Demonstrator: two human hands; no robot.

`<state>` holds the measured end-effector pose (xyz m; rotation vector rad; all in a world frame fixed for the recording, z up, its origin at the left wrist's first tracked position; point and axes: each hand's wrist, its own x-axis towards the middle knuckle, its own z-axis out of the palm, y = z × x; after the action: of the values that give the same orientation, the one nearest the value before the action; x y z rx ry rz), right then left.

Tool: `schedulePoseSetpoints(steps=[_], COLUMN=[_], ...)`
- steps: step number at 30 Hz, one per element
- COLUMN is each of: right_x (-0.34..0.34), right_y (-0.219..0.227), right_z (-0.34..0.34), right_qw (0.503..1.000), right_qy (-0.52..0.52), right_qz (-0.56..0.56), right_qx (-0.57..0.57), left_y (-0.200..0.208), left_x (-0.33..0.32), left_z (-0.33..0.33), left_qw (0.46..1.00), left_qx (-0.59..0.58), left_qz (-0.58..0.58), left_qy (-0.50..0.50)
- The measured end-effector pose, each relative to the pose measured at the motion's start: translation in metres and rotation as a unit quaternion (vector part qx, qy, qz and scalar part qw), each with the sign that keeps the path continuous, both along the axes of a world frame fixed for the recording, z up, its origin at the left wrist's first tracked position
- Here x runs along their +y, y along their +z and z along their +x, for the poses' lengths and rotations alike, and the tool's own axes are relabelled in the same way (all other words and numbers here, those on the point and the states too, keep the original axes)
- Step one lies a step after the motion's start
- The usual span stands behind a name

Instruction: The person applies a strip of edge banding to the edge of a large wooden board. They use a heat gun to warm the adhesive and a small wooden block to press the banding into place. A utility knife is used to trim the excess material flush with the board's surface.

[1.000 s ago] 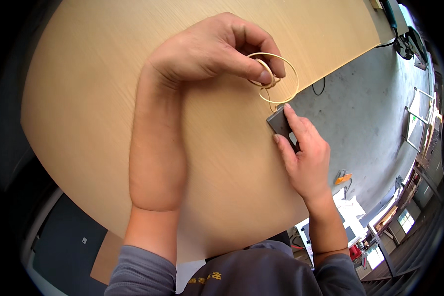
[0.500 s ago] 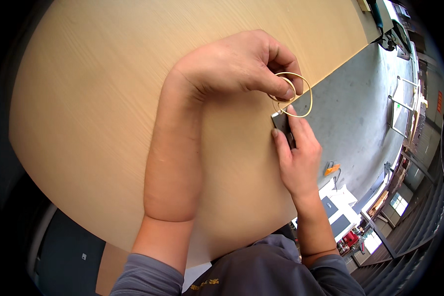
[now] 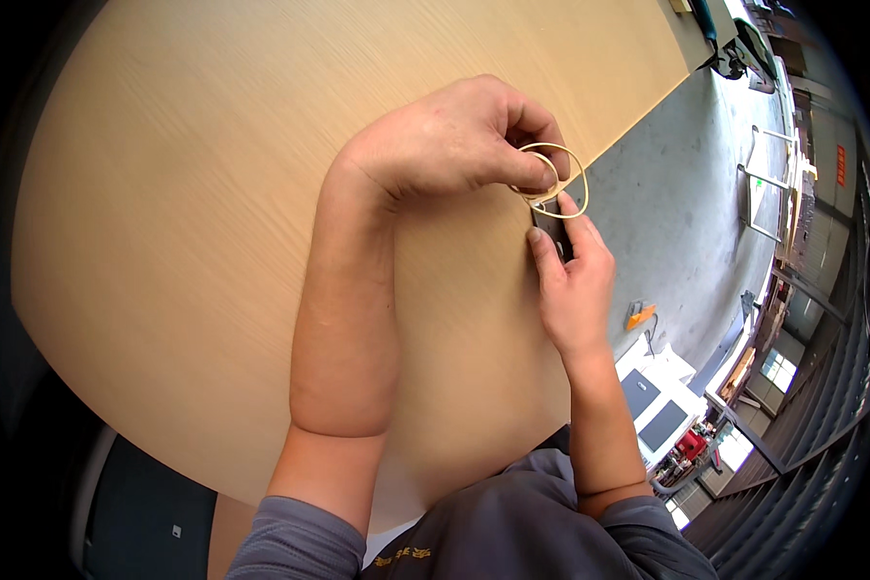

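Observation:
My left hand (image 3: 478, 140) bends over to the right with thumb and fingers pinched on a thin pale-yellow cord (image 3: 587, 193), which hangs in loose loops around the fingertips. Just below, my right hand (image 3: 580, 285) grips a small dark flat rectangular piece (image 3: 552, 228) between thumb and fingers. Its upper end sits right under the cord's loops; whether the cord is joined to it I cannot tell. The fingers of my right hand cover part of the piece. Both hands are held above the right edge of the wooden table.
The wood-grain tabletop (image 3: 184, 213) curves round in front of me. Past its right edge lies a grey floor (image 3: 662, 203) with an orange object (image 3: 640, 313) on it. A white metal frame (image 3: 769, 184) stands farther off. A dark chair-like shape (image 3: 150, 503) is at lower left.
Both hands have shifted slightly left in the picture, with the surroundings at right shifting too. The left hand's fingertips and the cord now sit closer over the dark piece's upper end.

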<state>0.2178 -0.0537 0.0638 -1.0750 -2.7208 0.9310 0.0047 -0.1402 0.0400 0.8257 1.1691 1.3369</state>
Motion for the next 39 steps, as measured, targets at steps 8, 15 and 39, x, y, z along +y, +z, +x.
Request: schedulePoseSetpoints(steps=[8,15,39], right_x=[0.022,0.066,0.275], right_y=[-0.012,-0.022,-0.031], right_z=[-0.001,-0.015,-0.053], right_qw=[0.998,0.995,0.994], right_qy=[-0.032,-0.083,-0.09], right_qz=[-0.009,-0.029,-0.015], right_qx=[0.047,0.051,0.067], left_y=[0.003,0.003,-0.007], left_x=[-0.002,-0.001,0.024], left_z=[0.001,0.001,0.008], left_qw=[0.995,0.98,0.842], left_qx=[-0.073,-0.038,0.128], left_qz=[0.036,0.038,0.004], left_qy=[0.062,0.193,0.525])
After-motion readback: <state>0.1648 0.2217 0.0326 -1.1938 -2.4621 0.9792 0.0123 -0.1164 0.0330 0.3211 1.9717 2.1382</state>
